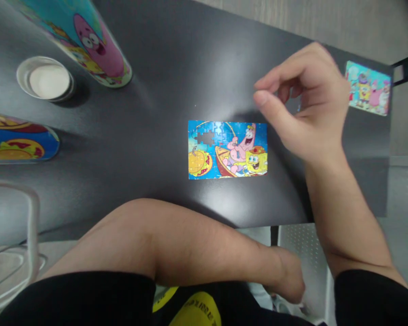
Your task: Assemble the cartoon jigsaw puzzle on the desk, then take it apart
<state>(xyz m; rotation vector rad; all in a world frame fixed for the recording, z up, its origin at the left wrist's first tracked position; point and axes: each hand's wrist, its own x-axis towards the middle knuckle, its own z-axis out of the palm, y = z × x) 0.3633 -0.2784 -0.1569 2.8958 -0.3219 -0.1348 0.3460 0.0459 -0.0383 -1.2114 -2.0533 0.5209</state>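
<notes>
A jigsaw puzzle (236, 156) with a cartoon boat scene lies on the dark table. A gap at its upper left lets the dark tabletop show through. My right hand (302, 99) is raised to the right of the puzzle, with thumb and forefinger tips brought together. A small bluish sliver shows between its curled fingers, too little to name. Across my lap reaches my left forearm, and my left hand (287, 276) hangs below the table's near edge, its fingers hidden.
On the dark table (156, 158) stand two tall printed containers, one pink and teal (98, 50), one blue (23, 140). A round white-topped cup (47, 81) is between them. A cartoon picture card (369, 88) lies far right. A white tube frame (32, 217) rises at lower left.
</notes>
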